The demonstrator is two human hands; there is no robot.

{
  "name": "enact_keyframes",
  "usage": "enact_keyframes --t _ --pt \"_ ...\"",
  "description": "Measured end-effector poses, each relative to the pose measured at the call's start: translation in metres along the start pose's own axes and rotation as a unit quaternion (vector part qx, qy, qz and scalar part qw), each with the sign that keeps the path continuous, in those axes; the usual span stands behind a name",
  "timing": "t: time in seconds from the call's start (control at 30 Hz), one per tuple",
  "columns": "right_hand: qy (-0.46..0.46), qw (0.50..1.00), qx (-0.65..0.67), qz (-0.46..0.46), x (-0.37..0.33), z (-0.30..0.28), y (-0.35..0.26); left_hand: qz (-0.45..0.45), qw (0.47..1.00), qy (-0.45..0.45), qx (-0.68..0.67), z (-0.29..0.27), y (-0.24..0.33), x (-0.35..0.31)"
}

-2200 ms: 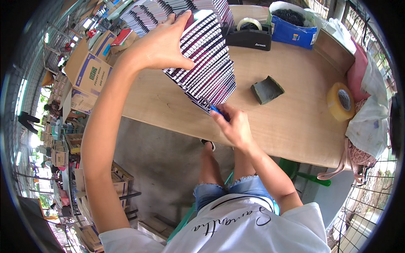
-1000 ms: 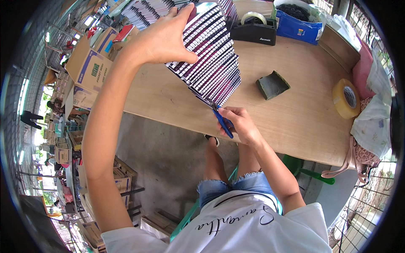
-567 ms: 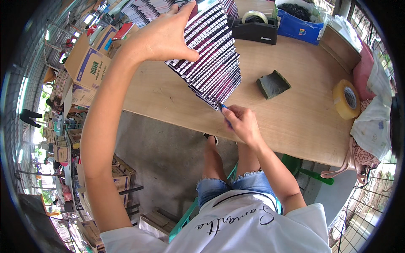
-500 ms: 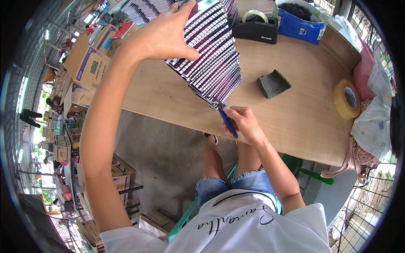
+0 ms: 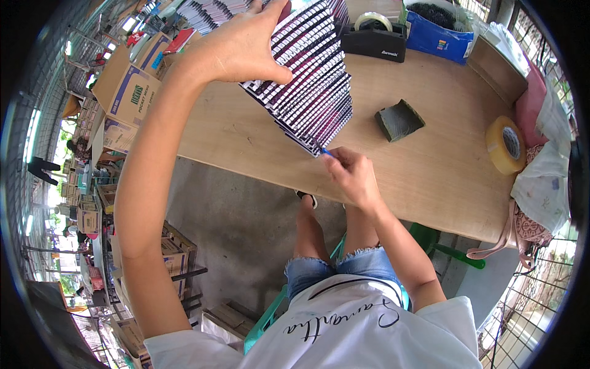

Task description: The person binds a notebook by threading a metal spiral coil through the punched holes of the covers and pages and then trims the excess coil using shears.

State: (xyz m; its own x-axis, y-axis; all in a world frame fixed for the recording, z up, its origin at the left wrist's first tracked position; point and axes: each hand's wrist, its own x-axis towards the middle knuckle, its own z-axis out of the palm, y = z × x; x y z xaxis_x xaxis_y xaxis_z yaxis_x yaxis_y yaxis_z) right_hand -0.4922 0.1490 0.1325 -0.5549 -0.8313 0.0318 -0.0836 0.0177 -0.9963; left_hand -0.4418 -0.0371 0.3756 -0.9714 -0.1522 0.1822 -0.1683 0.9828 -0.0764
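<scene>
A tall stack of spiral notebooks [image 5: 313,80], with dark and white striped edges, leans over the table. Across its upper end lies my left hand [image 5: 239,46], thumb on the near side and fingers curled over the far side, steadying it. My right hand [image 5: 354,175] is closed round blue-handled pliers [image 5: 326,151], mostly hidden by the fingers. The tip of the pliers meets the lower corner of the stack, at the ends of the bindings. More spiral notebooks [image 5: 206,13] lie behind my left hand.
On the wooden table [image 5: 442,178] are a small dark open box [image 5: 399,121], a black tape dispenser [image 5: 373,44], a blue box of black coils [image 5: 437,37] and a yellow tape roll [image 5: 505,144]. Cloth bags [image 5: 541,190] hang at the right edge. Cartons [image 5: 132,98] stand at left.
My right hand has turned and moved slightly up, so the blue handles that showed below it are now mostly covered. The left hand and the stack have hardly moved.
</scene>
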Motion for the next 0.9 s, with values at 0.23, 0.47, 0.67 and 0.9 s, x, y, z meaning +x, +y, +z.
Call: enact_keyframes --t 0.23,0.47,0.67,0.9 --pt "0.113 0.954 -0.208 -0.183 -0.013 0.0 -0.003 -0.109 0.982 -0.134 0.073 -0.028 0.025 0.007" --pt "0.118 0.935 -0.255 -0.215 -0.01 0.003 0.005 -0.106 0.986 -0.123 0.043 -0.028 0.024 0.009" --pt "-0.004 0.996 -0.09 0.013 -0.004 -0.009 -0.005 -0.079 0.992 -0.102 0.017 -0.025 0.02 0.008" --pt "0.107 0.953 -0.225 -0.171 -0.012 -0.013 0.013 -0.04 0.994 0.04 -0.088 -0.006 -0.005 0.0"
